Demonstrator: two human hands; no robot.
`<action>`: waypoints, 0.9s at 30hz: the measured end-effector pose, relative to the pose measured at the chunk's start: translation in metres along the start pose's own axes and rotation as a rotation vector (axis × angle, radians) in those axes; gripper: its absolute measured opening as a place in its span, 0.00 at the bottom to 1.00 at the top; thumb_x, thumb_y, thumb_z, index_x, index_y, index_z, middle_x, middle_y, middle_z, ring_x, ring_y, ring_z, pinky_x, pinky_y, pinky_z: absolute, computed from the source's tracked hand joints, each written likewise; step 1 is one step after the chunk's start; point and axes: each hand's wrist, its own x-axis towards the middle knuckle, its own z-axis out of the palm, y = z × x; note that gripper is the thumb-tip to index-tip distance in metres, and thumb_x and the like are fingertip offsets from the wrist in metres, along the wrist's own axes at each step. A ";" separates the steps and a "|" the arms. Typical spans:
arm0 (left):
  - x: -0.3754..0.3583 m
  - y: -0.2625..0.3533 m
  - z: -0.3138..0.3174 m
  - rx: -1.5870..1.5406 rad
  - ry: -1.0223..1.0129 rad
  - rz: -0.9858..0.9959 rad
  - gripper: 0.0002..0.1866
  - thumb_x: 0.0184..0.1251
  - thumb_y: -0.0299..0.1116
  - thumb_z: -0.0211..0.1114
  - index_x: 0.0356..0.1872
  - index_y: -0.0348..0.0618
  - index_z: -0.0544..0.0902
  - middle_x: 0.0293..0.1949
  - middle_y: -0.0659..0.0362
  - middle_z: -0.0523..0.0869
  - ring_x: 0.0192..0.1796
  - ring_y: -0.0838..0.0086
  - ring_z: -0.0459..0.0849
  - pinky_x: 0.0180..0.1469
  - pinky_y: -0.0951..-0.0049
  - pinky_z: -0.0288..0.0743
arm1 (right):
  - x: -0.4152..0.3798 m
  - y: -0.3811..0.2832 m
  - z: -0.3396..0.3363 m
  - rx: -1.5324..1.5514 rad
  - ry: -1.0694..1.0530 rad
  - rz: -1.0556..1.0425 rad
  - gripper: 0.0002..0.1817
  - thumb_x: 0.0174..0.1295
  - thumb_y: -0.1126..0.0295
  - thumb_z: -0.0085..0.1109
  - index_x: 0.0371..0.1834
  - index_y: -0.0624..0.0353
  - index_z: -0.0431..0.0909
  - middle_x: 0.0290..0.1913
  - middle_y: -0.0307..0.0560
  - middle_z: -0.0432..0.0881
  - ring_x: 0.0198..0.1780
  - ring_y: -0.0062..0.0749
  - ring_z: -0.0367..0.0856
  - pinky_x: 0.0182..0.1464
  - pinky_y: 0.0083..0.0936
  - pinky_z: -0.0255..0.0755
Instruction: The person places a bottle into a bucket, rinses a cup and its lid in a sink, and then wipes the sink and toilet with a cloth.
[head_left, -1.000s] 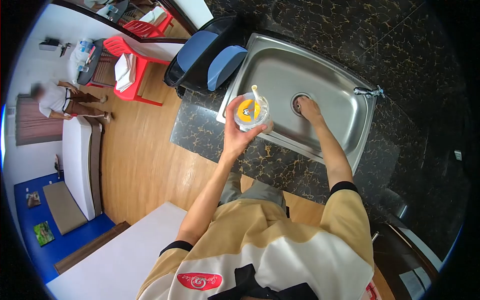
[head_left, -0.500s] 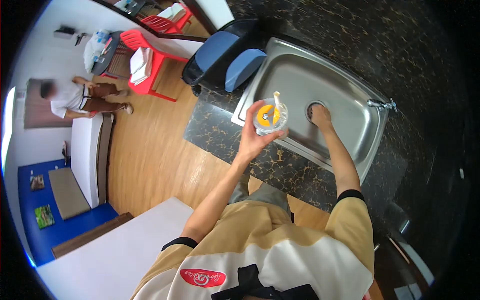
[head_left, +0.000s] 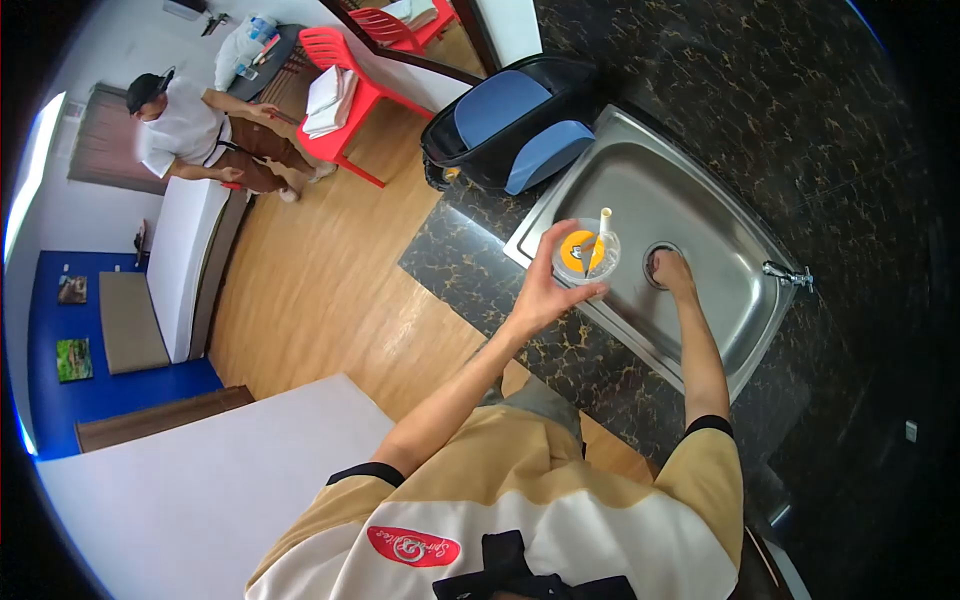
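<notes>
In left grip [head_left: 541, 294], cup [head_left: 597, 262] with straw [head_left: 605, 221]

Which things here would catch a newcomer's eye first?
First, the cup with a yellow label and a straw, held in the left hand over the sink's near edge. Then the steel sink, its drain under the right hand. Farther off, a bright red chair holds folded white cloths.

Smooth brushed-metal sink [head_left: 690, 230], clear plastic cup [head_left: 600, 262], glossy dark marbled counter [head_left: 480, 270], sheeny wood-look floor [head_left: 330, 270].
</notes>
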 end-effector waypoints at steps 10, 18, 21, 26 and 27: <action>0.021 -0.029 -0.002 0.000 0.029 -0.005 0.52 0.44 0.23 0.83 0.71 0.44 0.61 0.66 0.55 0.69 0.67 0.66 0.72 0.71 0.61 0.70 | 0.026 0.012 -0.002 0.432 -0.152 -0.041 0.05 0.51 0.74 0.60 0.32 0.58 0.81 0.30 0.46 0.83 0.35 0.36 0.81 0.39 0.31 0.74; 0.024 -0.027 0.005 0.026 0.011 -0.031 0.51 0.45 0.26 0.83 0.72 0.44 0.61 0.66 0.55 0.68 0.68 0.66 0.72 0.71 0.62 0.69 | 0.016 0.026 -0.013 0.700 -0.352 -0.035 0.10 0.52 0.77 0.66 0.38 0.58 0.81 0.33 0.36 0.81 0.36 0.22 0.78 0.39 0.22 0.75; 0.026 -0.035 0.009 0.033 -0.001 -0.022 0.50 0.46 0.27 0.83 0.72 0.44 0.61 0.66 0.54 0.68 0.68 0.65 0.72 0.70 0.62 0.70 | 0.016 0.028 -0.013 0.770 -0.396 0.015 0.10 0.54 0.79 0.65 0.39 0.58 0.81 0.33 0.37 0.82 0.35 0.21 0.79 0.38 0.21 0.75; 0.034 -0.038 0.011 0.036 -0.015 -0.023 0.51 0.46 0.28 0.83 0.71 0.43 0.61 0.66 0.53 0.69 0.68 0.65 0.72 0.70 0.62 0.70 | 0.018 0.031 -0.024 1.051 -0.353 0.054 0.08 0.58 0.78 0.65 0.41 0.60 0.82 0.35 0.38 0.84 0.38 0.20 0.82 0.40 0.20 0.77; 0.037 -0.035 0.012 0.041 -0.017 -0.020 0.50 0.46 0.28 0.83 0.71 0.43 0.61 0.67 0.53 0.69 0.68 0.65 0.72 0.70 0.62 0.69 | 0.016 0.030 -0.035 1.125 -0.322 0.051 0.08 0.59 0.78 0.66 0.41 0.60 0.82 0.36 0.38 0.84 0.39 0.20 0.82 0.42 0.19 0.77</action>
